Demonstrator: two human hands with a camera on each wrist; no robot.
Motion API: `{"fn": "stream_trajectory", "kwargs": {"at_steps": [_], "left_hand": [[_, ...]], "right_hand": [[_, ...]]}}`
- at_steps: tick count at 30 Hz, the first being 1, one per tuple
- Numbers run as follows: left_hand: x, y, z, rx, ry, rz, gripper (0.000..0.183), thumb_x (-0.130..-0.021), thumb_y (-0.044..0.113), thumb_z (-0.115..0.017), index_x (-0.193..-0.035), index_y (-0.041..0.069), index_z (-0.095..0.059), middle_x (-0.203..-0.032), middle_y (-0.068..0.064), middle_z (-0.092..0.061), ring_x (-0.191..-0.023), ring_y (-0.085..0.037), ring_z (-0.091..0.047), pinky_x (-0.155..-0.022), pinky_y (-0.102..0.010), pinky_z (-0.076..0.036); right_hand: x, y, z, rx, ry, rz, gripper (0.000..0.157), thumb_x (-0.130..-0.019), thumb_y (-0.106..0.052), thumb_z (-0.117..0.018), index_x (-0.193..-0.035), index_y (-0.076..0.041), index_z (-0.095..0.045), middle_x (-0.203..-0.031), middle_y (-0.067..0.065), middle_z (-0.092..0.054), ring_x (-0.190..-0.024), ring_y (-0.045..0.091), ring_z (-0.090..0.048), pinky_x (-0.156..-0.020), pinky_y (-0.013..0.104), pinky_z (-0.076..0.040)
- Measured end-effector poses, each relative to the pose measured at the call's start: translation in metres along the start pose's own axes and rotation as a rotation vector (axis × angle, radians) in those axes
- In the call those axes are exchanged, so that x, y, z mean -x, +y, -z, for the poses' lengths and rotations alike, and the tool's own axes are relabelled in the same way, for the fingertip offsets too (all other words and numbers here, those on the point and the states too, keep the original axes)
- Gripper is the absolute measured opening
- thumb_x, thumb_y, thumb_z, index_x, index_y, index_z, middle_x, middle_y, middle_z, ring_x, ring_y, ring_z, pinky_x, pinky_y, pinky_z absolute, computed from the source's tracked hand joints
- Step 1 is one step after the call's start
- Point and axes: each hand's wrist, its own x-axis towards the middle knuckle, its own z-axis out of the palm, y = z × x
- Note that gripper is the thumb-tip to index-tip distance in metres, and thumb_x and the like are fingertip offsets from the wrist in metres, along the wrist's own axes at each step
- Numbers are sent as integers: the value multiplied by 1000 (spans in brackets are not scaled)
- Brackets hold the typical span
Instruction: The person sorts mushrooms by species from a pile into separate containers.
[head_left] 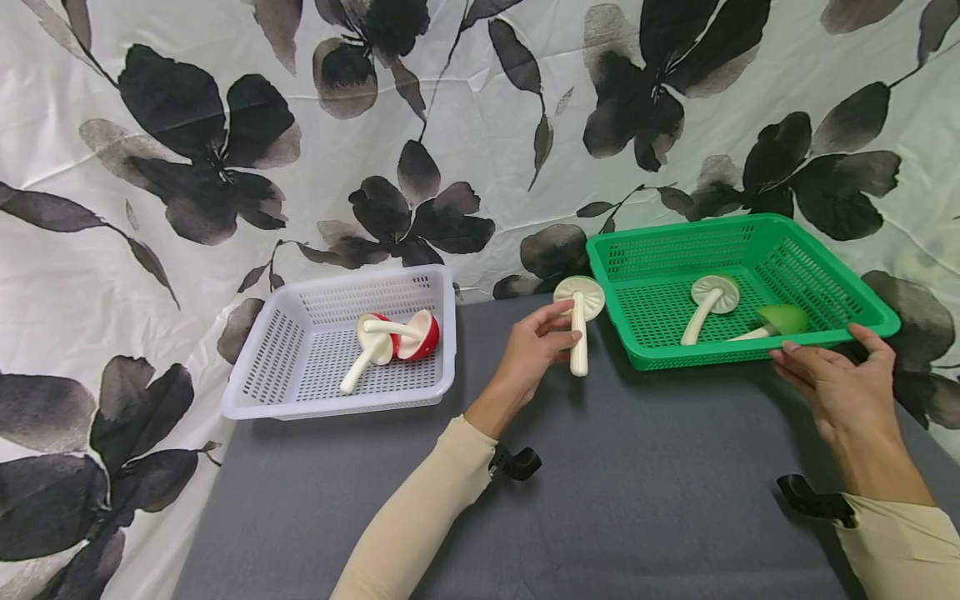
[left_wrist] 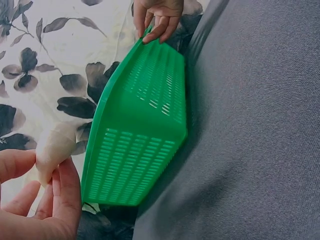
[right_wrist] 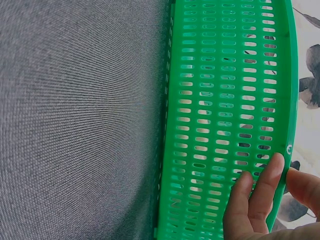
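Note:
My left hand (head_left: pixel 534 346) pinches a toy mushroom (head_left: pixel 579 350) by its white stem, just left of the green basket (head_left: pixel 637 357). The mushroom's pale, ribbed underside faces the head camera, with the stem pointing down. In the left wrist view only the stem's thick pale end (left_wrist: pixel 56 145) shows between thumb and fingers. My right hand (head_left: pixel 847 387) grips the basket's near right rim, thumb over the edge and fingers (right_wrist: pixel 265 187) against the slotted outer wall. Inside the basket lie a mushroom with its underside up (head_left: pixel 712 300) and a green-capped mushroom (head_left: pixel 782 319).
A white basket (head_left: pixel 337 407) stands at the left with two red-capped mushrooms (head_left: pixel 423 333) in it, one overlapping the other. Both baskets sit towards the back of the grey table (head_left: pixel 637 500). Behind them hangs a white cloth (head_left: pixel 517 150) with dark flowers.

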Motion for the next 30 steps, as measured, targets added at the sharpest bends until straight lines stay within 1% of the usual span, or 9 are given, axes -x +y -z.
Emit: {"fn": "stream_trajectory", "kwargs": {"at_steps": [12, 18, 23, 30], "left_hand": [[-4, 3, -7, 10, -37, -18, 50, -92, 1, -71, -138, 18, -64, -118, -5, -69, -97, -15, -69, -77, -34, -60], [-7, 4, -9, 5, -38, -29, 50, -92, 1, -71, -138, 18, -64, -117, -5, -69, -97, -16, -69, -77, -33, -61], [-10, 4, -11, -6, -41, -37, 49, -92, 1, -72, -138, 16, -64, -115, -3, -68, -96, -15, -68, -77, -33, -60], [-14, 4, -15, -10, -42, -38, 50, -92, 0, -71, -139, 15, -63, -111, -1, -68, -94, -14, -68, -75, -31, -59]], "right_hand": [[1, -2, 0, 22, 13, -5, 97, -89, 14, -68, -149, -34, -9, -82, 9, -71, -68, 27, -76, -61, 36, -62], [1, -3, -1, 14, -2, -8, 98, -89, 14, -67, -150, -35, -8, -82, 9, -72, -70, 27, -76, -62, 35, -63], [2, -2, -2, 24, 0, -10, 99, -89, 13, -67, -151, -35, -7, -83, 9, -72, -70, 26, -76, -62, 35, -63], [2, -2, -2, 18, 0, -10, 99, -89, 14, -67, -151, -35, -7, -82, 9, -72, -70, 27, -76, -63, 35, -63]]}}
